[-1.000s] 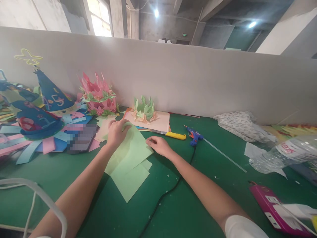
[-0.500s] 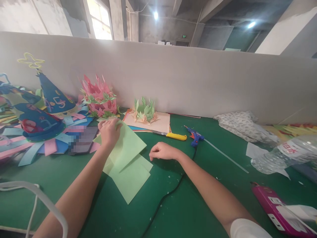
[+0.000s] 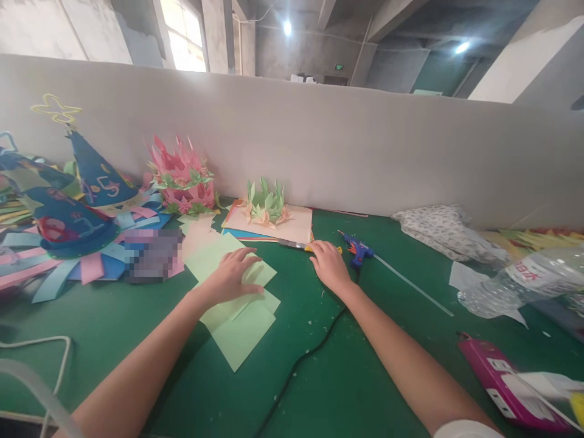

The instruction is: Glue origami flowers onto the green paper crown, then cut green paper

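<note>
My left hand (image 3: pixel 235 277) is over the light green paper sheets (image 3: pixel 241 340), its fingers spread apart with nothing gripped. My right hand (image 3: pixel 329 263) is on the yellow handle of the utility knife (image 3: pixel 292 244), fingers curled over it and hiding most of the handle. The knife lies at the front edge of a stack of coloured paper (image 3: pixel 298 222). On that stack stands a green paper crown (image 3: pixel 267 204) with orange flowers. Just right of my right hand rests a blue glue gun (image 3: pixel 359 250).
At the left are blue cone hats (image 3: pixel 103 176), paper strips and a pink paper crown (image 3: pixel 185 176). A plastic bottle (image 3: pixel 524 283), a patterned cloth (image 3: pixel 438 228) and a magenta power strip (image 3: pixel 506 383) lie at the right. A black cable (image 3: pixel 296 365) crosses the green table.
My left hand has moved right and toward me over the green sheets, its fingers now spread. My right hand has moved forward and right onto the knife handle.
</note>
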Action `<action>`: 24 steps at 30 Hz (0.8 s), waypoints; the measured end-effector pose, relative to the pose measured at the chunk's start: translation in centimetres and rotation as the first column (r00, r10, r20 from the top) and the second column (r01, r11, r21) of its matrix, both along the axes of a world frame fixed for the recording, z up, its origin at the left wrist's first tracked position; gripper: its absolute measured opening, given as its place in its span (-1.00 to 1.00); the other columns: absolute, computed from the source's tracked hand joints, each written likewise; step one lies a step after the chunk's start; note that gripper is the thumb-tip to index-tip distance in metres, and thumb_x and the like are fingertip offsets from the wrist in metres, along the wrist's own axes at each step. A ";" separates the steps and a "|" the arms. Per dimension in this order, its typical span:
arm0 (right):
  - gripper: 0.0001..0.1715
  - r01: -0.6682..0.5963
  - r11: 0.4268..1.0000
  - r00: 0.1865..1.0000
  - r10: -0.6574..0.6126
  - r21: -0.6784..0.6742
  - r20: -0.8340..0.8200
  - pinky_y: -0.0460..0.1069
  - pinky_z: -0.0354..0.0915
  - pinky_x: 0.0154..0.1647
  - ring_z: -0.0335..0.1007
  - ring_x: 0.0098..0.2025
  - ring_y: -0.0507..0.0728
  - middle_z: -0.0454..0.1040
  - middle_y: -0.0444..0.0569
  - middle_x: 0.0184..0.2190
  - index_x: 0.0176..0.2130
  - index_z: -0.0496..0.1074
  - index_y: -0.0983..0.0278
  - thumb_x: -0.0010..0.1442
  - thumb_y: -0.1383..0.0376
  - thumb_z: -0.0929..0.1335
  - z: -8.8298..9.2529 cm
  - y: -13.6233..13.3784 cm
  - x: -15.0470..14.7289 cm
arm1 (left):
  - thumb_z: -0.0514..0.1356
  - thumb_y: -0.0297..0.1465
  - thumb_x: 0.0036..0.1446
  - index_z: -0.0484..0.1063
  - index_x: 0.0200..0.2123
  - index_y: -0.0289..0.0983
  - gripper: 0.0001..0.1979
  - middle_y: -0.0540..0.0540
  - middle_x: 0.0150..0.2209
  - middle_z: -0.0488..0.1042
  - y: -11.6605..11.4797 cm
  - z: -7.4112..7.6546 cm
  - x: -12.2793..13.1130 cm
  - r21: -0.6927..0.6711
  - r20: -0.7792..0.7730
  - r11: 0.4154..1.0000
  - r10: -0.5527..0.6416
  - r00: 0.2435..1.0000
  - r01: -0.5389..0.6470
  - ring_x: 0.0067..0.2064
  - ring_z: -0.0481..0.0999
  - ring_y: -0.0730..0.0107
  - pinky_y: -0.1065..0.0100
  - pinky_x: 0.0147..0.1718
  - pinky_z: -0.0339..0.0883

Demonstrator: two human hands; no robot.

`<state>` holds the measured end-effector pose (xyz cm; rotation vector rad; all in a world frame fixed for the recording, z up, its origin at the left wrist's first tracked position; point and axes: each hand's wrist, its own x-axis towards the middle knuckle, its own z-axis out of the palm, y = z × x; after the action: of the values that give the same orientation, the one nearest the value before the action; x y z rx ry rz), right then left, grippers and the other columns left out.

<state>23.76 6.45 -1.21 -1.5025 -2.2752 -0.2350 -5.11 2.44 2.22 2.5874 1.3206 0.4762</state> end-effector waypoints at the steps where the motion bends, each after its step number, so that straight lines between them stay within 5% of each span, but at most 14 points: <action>1: -0.62 0.014 1.000 1.000 -0.014 -0.005 0.005 0.12 0.18 -0.03 0.24 -0.03 0.25 0.36 0.12 -0.09 -0.01 0.32 0.28 0.16 0.44 0.23 -0.2 0.1 -0.1 | 0.12 0.01 -0.01 0.20 0.08 -0.12 -0.39 -0.22 0.19 0.16 -0.4 -0.2 0.0 -0.015 -0.002 1.000 -0.019 1.000 0.019 0.19 0.13 -0.01 -0.04 0.10 0.01; 5: -0.65 0.018 0.997 1.000 -0.018 -0.070 -0.001 0.06 0.24 -0.13 0.32 -0.16 0.19 0.32 0.11 -0.14 -0.05 0.35 0.31 0.17 0.45 0.20 0.2 0.2 -0.3 | 0.13 0.00 -0.03 0.21 0.08 -0.15 -0.37 -0.24 0.21 0.12 -0.8 -0.6 0.1 -0.058 -0.018 0.998 -0.010 1.000 0.009 0.21 0.10 -0.06 -0.06 0.11 0.01; 9: -0.70 -0.124 0.977 0.989 0.108 -0.174 -0.103 0.03 0.26 -0.14 0.33 -0.15 0.15 0.30 0.05 -0.11 -0.08 0.36 0.24 0.20 0.38 0.20 1.9 -0.8 0.3 | 0.13 -0.10 -0.01 0.28 -0.03 -0.17 -0.52 -0.20 0.15 0.22 -0.9 -0.5 0.4 -0.064 -0.011 0.998 0.007 1.000 -0.008 0.17 0.18 0.03 0.05 0.08 0.11; 14: -0.72 -0.435 0.825 0.898 0.367 -0.361 -0.242 0.02 0.24 -0.06 0.31 -0.08 0.13 0.38 -0.03 -0.14 -0.13 0.42 0.16 0.14 0.34 0.26 3.6 -2.2 1.0 | 0.06 -0.19 0.06 0.30 -0.15 -0.22 -0.68 -0.21 0.07 0.30 -1.1 -0.2 0.7 -0.061 -0.002 0.998 0.018 1.000 -0.018 0.08 0.27 0.11 0.11 0.02 0.17; 24: -0.62 -0.451 0.815 0.892 0.402 -0.362 -0.207 -0.03 0.28 -0.17 0.31 -0.12 0.13 0.40 -0.02 -0.18 -0.12 0.46 0.13 0.07 0.38 0.26 3.9 -3.0 -0.1 | -0.02 -0.21 0.12 0.40 -0.38 -0.24 -0.71 -0.19 0.08 0.32 -0.8 -0.5 0.7 -0.086 -0.001 0.995 0.044 0.999 -0.044 0.16 0.19 0.10 0.09 0.07 0.14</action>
<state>23.69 3.48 2.70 -1.0779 -2.5872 0.4727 -4.44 1.60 1.75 2.4931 1.3688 0.4187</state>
